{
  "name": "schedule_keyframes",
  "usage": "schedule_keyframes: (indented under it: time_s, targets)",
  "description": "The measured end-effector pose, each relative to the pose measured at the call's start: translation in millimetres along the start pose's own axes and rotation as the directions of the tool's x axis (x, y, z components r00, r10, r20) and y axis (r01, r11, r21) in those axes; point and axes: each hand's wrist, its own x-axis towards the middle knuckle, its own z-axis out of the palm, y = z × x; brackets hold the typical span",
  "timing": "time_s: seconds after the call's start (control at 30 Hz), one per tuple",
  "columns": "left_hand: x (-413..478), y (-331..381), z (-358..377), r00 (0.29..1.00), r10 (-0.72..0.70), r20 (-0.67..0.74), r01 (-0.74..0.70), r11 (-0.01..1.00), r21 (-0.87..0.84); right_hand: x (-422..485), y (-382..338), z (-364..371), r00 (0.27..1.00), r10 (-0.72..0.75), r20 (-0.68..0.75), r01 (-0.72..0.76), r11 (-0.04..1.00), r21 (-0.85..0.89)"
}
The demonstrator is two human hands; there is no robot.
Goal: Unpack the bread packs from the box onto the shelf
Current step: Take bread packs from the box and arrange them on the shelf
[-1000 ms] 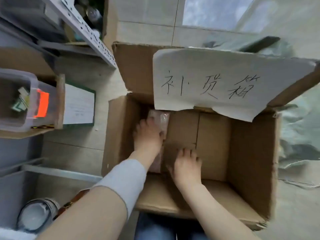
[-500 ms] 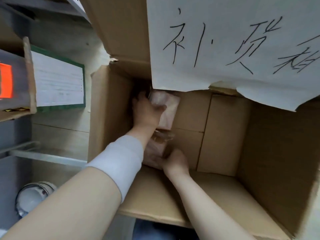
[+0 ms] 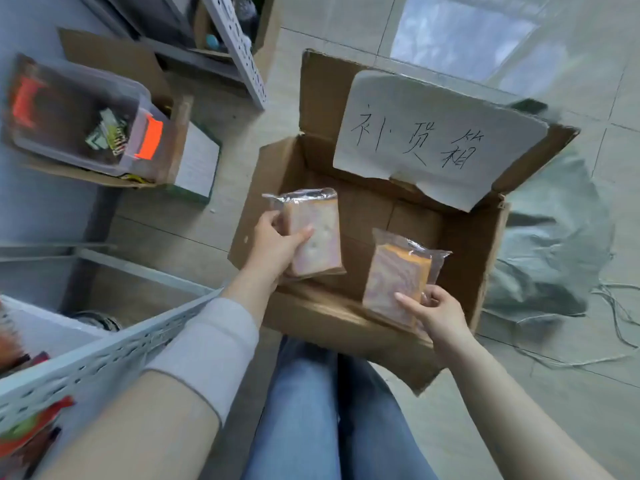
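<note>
Head view: left hand (image 3: 277, 245) gripping one bread pack (image 3: 317, 233), thumb lying across its face and fingers wrapping its left edge, holding it above the left part of the open cardboard box (image 3: 485, 251). Right hand (image 3: 438, 315) pinching the near corner of a second bread pack (image 3: 398, 278), holding it above the box's near-right part. Paper sheet (image 3: 440, 140) with handwritten characters lying on the far flap. Shelf rail (image 3: 104, 351) showing at near left.
</note>
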Motion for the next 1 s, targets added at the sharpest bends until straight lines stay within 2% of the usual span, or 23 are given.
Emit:
schedule_keyframes:
  time_s: [0.13, 0.23, 0.33, 0.43, 0.57, 0.63, 0.73, 0.83, 0.9, 1.0]
  targets:
    - [-102.8, -1.9, -68.4, 0.995, 0.024, -0.093, -0.043, 0.977, -0.208, -75.6, -29.4, 1.3, 0.981, -0.172, 0.094, 0.171, 0.985, 0.019]
    - [-180.9, 8.1, -126.9, 0.969, 0.106, -0.223, -0.178, 0.925, -0.336, -150.9, -57.6, 10.9, 0.936, -0.293, 0.194, 0.288, 0.956, 0.053]
    - [-252.5, 19.4, -187.1, 0.922, 0.195, -0.334, -0.337, 0.829, -0.446, -228.7, -82.6, 27.0, 0.855, -0.407, 0.320, 0.402, 0.912, 0.087]
    - [-333.2, 18.8, -257.5, 0.829, 0.297, -0.474, -0.522, 0.714, -0.467, -311.8, -99.0, 56.0, 0.740, -0.496, 0.454, 0.502, 0.857, 0.117]
    - [-457.1, -25.6, -360.0, 0.646, 0.334, -0.686, -0.726, 0.546, -0.417, -435.2, -91.8, 120.4, 0.511, -0.604, 0.612, 0.664, 0.729, 0.165]
    - [-514.6, -63.5, -404.8, 0.568, 0.301, -0.766, -0.778, 0.499, -0.382, -492.6, -74.9, 158.3, 0.398, -0.632, 0.665, 0.733, 0.655, 0.184]
    - [-601.2, -134.6, -465.4, 0.461, 0.179, -0.869, -0.817, 0.469, -0.336, -573.3, -35.3, 224.8, 0.264, -0.622, 0.737, 0.792, 0.576, 0.202]
    - [-670.3, -208.3, -514.4, 0.350, 0.073, -0.934, -0.818, 0.510, -0.267, -644.0, 9.1, 291.3, 0.159, -0.561, 0.813, 0.788, 0.568, 0.238]
    - [-703.1, -256.3, -540.2, 0.272, -0.011, -0.962, -0.803, 0.549, -0.233, -682.1, 38.9, 332.2, 0.074, -0.537, 0.841, 0.829, 0.502, 0.248]
    - [-733.6, -319.8, -573.3, 0.179, -0.159, -0.971, -0.754, 0.612, -0.239, -728.8, 77.0, 387.6, -0.004, -0.477, 0.879, 0.843, 0.471, 0.259]
